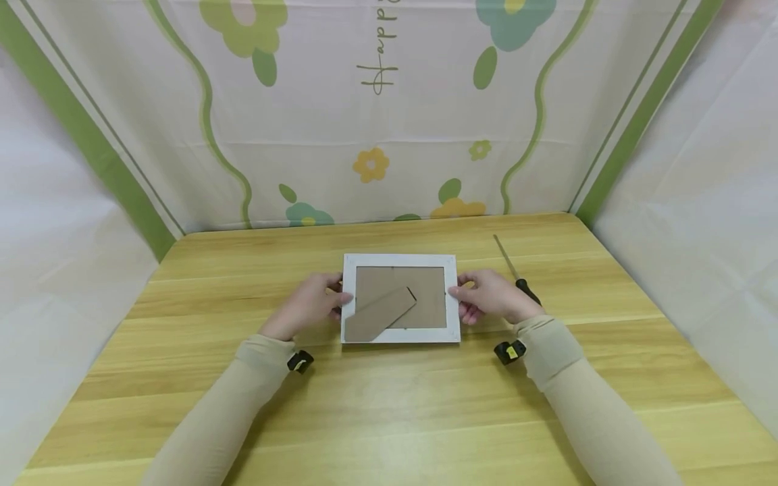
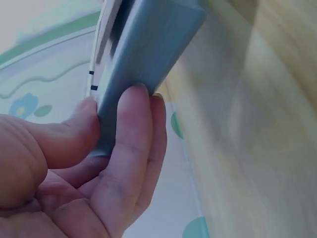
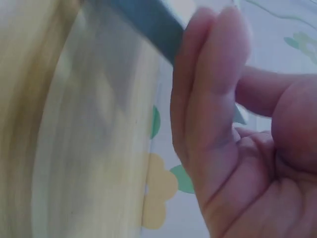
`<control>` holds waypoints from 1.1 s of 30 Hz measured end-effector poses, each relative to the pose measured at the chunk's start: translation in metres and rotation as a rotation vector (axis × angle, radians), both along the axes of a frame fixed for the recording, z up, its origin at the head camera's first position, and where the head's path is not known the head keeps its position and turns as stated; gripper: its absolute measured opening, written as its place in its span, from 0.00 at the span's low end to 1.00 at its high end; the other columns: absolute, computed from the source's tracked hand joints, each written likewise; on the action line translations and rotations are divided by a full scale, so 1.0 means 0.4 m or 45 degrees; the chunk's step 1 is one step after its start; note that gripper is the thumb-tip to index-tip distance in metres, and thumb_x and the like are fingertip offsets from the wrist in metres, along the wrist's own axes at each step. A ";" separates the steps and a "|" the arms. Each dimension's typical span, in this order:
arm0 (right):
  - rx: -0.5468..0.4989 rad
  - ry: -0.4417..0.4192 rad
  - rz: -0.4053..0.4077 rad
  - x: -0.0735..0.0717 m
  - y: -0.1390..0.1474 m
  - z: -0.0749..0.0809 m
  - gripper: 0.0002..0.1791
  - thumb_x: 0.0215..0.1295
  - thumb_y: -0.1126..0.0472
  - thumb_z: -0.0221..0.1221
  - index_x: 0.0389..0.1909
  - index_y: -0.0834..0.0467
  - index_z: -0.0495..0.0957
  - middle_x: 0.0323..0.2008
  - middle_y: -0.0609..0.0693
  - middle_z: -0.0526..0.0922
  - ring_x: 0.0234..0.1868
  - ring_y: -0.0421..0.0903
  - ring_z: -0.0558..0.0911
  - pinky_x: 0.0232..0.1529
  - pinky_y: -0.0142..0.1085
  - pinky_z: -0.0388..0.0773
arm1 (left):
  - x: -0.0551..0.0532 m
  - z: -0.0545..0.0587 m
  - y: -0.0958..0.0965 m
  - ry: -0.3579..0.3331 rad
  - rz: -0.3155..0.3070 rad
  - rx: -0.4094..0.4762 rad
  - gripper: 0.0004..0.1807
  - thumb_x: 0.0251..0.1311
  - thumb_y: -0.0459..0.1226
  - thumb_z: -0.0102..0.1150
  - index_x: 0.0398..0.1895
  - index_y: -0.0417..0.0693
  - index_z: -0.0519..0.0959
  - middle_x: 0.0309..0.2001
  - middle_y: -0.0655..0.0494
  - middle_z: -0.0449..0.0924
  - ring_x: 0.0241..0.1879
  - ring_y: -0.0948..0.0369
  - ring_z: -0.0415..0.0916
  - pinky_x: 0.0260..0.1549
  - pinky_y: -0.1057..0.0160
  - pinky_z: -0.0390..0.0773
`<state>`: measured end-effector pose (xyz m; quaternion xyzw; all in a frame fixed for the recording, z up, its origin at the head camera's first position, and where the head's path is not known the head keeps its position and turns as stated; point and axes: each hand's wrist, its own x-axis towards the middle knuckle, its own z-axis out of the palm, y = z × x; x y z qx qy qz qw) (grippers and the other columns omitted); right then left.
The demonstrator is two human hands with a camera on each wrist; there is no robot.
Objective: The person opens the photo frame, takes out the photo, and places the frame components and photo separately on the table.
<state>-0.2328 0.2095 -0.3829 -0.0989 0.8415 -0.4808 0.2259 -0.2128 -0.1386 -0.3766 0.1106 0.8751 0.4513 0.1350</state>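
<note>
A white picture frame (image 1: 398, 260) is held back side up over the middle of the table, its brown backing board (image 1: 379, 280) and hinged brown stand leg (image 1: 379, 317) facing the head camera. My left hand (image 1: 311, 300) pinches the left side, thumb on the back face and fingers along the outer edge, as the left wrist view shows on the frame's side (image 2: 153, 44). On the opposite side my right hand (image 1: 489, 295) grips the frame the same way; in the right wrist view its fingers hide part of the frame's edge (image 3: 148, 22).
A screwdriver (image 1: 527, 291) with a black handle lies on the wooden table (image 1: 389, 412), partly behind my right hand and wrist. A floral cloth (image 1: 425, 115) hangs at the table's far edge, and pale cloth walls (image 1: 699, 169) stand on both sides.
</note>
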 end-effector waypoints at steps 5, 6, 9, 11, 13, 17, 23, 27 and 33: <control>-0.076 0.004 0.046 0.008 0.000 0.023 0.20 0.77 0.57 0.51 0.57 0.68 0.63 0.26 0.61 0.82 0.23 0.50 0.82 0.29 0.44 0.83 | 0.003 0.018 -0.004 0.131 -0.022 -0.037 0.12 0.66 0.32 0.61 0.51 0.38 0.80 0.43 0.47 0.81 0.37 0.56 0.82 0.38 0.54 0.83; -0.098 0.012 0.056 0.011 0.000 0.029 0.20 0.78 0.57 0.50 0.57 0.68 0.61 0.26 0.61 0.81 0.24 0.50 0.82 0.29 0.45 0.83 | 0.004 0.021 -0.005 0.157 -0.023 -0.052 0.12 0.66 0.33 0.62 0.51 0.38 0.79 0.43 0.48 0.81 0.38 0.56 0.81 0.38 0.54 0.83; -0.166 0.043 0.078 0.018 0.001 0.044 0.19 0.79 0.56 0.48 0.58 0.66 0.58 0.28 0.62 0.81 0.26 0.53 0.82 0.31 0.48 0.83 | 0.007 0.027 -0.007 0.200 -0.028 -0.045 0.13 0.65 0.33 0.63 0.50 0.41 0.77 0.43 0.47 0.80 0.39 0.55 0.80 0.39 0.55 0.83; -0.211 0.057 0.091 0.019 0.002 0.049 0.18 0.79 0.55 0.47 0.56 0.65 0.57 0.30 0.63 0.81 0.28 0.56 0.83 0.35 0.51 0.83 | 0.009 0.029 -0.008 0.219 -0.042 -0.048 0.12 0.65 0.33 0.63 0.50 0.43 0.75 0.43 0.48 0.79 0.38 0.54 0.80 0.39 0.55 0.83; -0.259 0.051 0.105 0.017 0.004 0.048 0.17 0.79 0.55 0.47 0.54 0.65 0.58 0.32 0.65 0.81 0.31 0.59 0.84 0.38 0.53 0.83 | 0.012 0.028 -0.008 0.239 -0.059 -0.080 0.11 0.66 0.34 0.62 0.49 0.45 0.73 0.41 0.48 0.79 0.37 0.53 0.81 0.37 0.55 0.83; -0.373 0.001 0.138 0.007 0.015 0.035 0.15 0.79 0.56 0.47 0.52 0.64 0.58 0.37 0.69 0.81 0.40 0.66 0.83 0.45 0.57 0.79 | 0.019 0.028 -0.008 0.242 -0.098 -0.172 0.09 0.70 0.36 0.58 0.46 0.46 0.69 0.37 0.47 0.80 0.32 0.54 0.81 0.31 0.58 0.81; -0.534 -0.117 0.181 -0.004 0.038 0.022 0.11 0.80 0.62 0.43 0.55 0.64 0.59 0.45 0.73 0.80 0.50 0.72 0.79 0.53 0.59 0.74 | 0.022 0.041 -0.017 0.096 -0.143 -0.010 0.13 0.72 0.33 0.53 0.56 0.44 0.69 0.35 0.40 0.82 0.32 0.50 0.82 0.34 0.51 0.83; -0.604 -0.199 0.096 -0.001 0.035 0.028 0.18 0.81 0.59 0.38 0.60 0.69 0.62 0.46 0.77 0.79 0.48 0.69 0.81 0.53 0.57 0.75 | 0.020 0.053 -0.030 -0.129 -0.102 0.232 0.18 0.74 0.27 0.42 0.64 0.37 0.67 0.41 0.32 0.82 0.37 0.44 0.83 0.40 0.48 0.83; -0.234 -0.036 -0.032 0.004 -0.002 0.022 0.21 0.75 0.53 0.54 0.53 0.68 0.69 0.35 0.60 0.82 0.32 0.49 0.83 0.35 0.40 0.82 | 0.011 0.036 -0.026 -0.246 -0.031 0.289 0.16 0.75 0.35 0.45 0.56 0.34 0.76 0.44 0.35 0.81 0.35 0.49 0.83 0.39 0.49 0.83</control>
